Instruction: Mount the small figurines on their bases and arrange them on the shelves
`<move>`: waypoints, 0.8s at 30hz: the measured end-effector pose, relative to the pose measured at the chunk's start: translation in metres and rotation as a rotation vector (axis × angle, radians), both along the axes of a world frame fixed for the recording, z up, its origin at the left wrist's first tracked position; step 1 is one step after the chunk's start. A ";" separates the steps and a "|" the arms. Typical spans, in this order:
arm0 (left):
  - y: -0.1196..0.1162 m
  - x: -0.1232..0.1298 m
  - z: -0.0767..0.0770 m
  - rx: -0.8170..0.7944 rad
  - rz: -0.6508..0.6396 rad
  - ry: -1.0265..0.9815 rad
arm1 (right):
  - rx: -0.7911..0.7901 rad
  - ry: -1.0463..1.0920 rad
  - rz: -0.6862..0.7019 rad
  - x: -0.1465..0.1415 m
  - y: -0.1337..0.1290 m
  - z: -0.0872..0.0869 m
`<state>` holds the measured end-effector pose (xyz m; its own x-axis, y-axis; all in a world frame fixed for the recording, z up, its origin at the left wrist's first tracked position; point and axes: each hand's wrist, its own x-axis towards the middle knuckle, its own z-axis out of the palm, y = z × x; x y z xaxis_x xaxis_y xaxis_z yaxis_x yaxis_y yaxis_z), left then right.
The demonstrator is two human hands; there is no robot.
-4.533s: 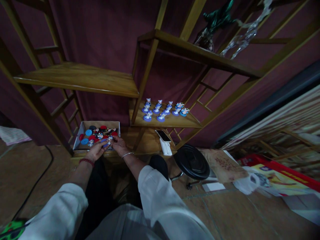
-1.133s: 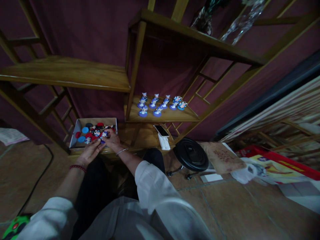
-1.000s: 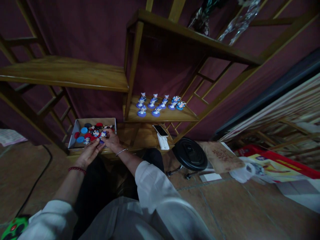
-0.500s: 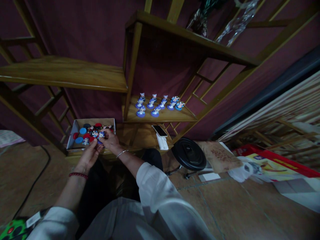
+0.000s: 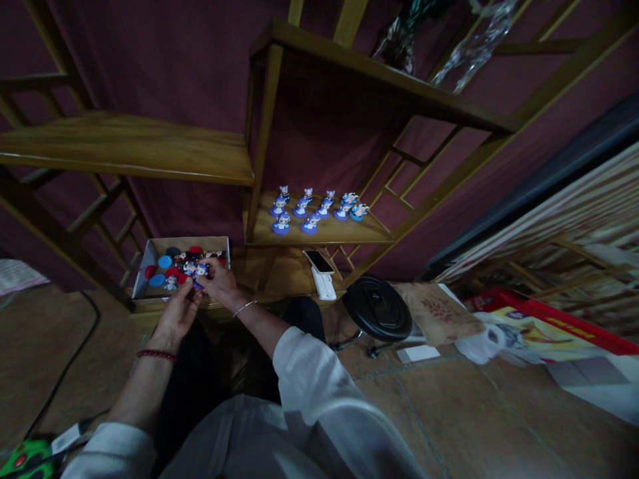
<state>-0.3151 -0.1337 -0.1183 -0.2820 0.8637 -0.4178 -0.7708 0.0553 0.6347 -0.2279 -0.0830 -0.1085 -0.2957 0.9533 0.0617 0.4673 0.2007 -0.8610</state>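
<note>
Your right hand (image 5: 219, 283) pinches a figurine (image 5: 202, 270) at the box (image 5: 212, 243); your left hand (image 5: 178, 310) curls, grip unclear. Below the box, a shelf (image 5: 274, 267); rightward, a stool (image 5: 377, 309).

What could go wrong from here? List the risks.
The small purple-and-white figurine could slip from the right hand onto the jumbled red and blue pieces in the open cardboard box. The white oblong object lies near the front edge of the lower wooden shelf; a bump might knock it down.

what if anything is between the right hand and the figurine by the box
Nothing visible: the right hand holds the figurine directly. The left hand is close by its lower side, not in between.
</note>
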 end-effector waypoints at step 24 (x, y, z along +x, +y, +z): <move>-0.006 0.010 0.013 -0.082 0.017 -0.027 | 0.013 -0.073 0.059 0.011 -0.004 0.019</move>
